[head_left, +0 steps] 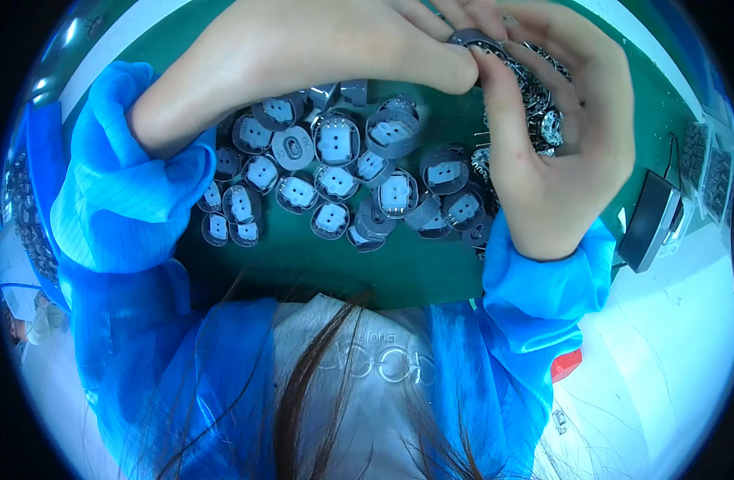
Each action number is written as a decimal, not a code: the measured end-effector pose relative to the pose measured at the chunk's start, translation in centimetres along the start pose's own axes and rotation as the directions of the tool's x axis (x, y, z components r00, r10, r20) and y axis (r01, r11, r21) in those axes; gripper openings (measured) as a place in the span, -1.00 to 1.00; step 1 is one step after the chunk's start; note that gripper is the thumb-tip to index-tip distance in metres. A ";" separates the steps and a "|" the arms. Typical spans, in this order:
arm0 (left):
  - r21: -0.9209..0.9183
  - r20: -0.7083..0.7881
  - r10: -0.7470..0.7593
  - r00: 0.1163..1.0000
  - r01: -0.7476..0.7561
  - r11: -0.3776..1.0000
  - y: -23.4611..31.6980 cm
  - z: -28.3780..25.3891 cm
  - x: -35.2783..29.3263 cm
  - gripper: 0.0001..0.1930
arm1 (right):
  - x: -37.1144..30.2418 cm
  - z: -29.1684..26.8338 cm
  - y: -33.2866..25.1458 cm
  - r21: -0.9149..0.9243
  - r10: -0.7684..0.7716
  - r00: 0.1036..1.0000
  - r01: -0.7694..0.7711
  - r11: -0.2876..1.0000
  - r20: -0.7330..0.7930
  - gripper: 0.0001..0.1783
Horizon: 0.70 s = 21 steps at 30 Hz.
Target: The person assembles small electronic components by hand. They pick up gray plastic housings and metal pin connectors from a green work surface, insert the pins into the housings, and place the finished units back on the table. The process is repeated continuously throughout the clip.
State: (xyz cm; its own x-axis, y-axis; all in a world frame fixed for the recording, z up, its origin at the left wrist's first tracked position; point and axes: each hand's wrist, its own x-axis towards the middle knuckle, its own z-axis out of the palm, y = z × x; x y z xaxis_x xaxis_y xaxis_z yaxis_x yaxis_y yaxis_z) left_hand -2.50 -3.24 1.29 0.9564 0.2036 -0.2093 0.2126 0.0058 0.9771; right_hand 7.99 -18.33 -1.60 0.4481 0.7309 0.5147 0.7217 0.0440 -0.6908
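Observation:
Near the top right, both of my hands meet at a small dark grey round housing (473, 38). My left hand (327, 48) reaches across from the left, its thumb pressed at the housing; its other fingers are partly cut off by the top edge. My right hand (595, 120) is curled, with its thumb and fingertips on the same housing. Under the right hand lies a heap of small shiny metal parts (552, 128), partly covered by the fingers. To the left spreads a loose group of similar grey housings (396, 193), many showing pale inserts with small holes.
The housings lie on a green mat (327, 268). A blue bin (45, 160) with dark parts stands at the far left. On the right are a black box-shaped device (651, 220) with a cable and clear trays (707, 172) of parts. A red object (567, 366) shows beside my right sleeve.

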 end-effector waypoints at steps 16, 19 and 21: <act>0.152 -0.008 0.156 0.988 -0.153 0.976 -1.2 -1.5 0.4 -0.77 | -1.0 -0.1 0.9 0.532 0.433 0.849 -0.528 0.662 0.302 -0.62; 0.358 -0.031 0.311 0.950 -0.280 0.891 -0.5 -4.1 1.6 -0.73 | 1.0 -0.2 0.1 0.281 0.449 0.847 -0.521 0.806 0.284 -0.61; 0.505 -0.079 0.389 0.918 -0.300 0.809 -1.3 -6.9 2.4 -0.72 | 1.7 -0.3 -0.5 0.001 0.285 0.925 -0.295 0.956 0.253 -0.60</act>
State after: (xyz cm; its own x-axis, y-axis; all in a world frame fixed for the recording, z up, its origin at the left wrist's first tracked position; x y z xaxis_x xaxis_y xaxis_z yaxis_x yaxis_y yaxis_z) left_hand -1.86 4.02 -0.22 0.9448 0.2663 0.1910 -0.0133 -0.5510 0.8344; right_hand 8.51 -17.32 -0.21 0.4863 0.8607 0.1507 0.5574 -0.1728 -0.8121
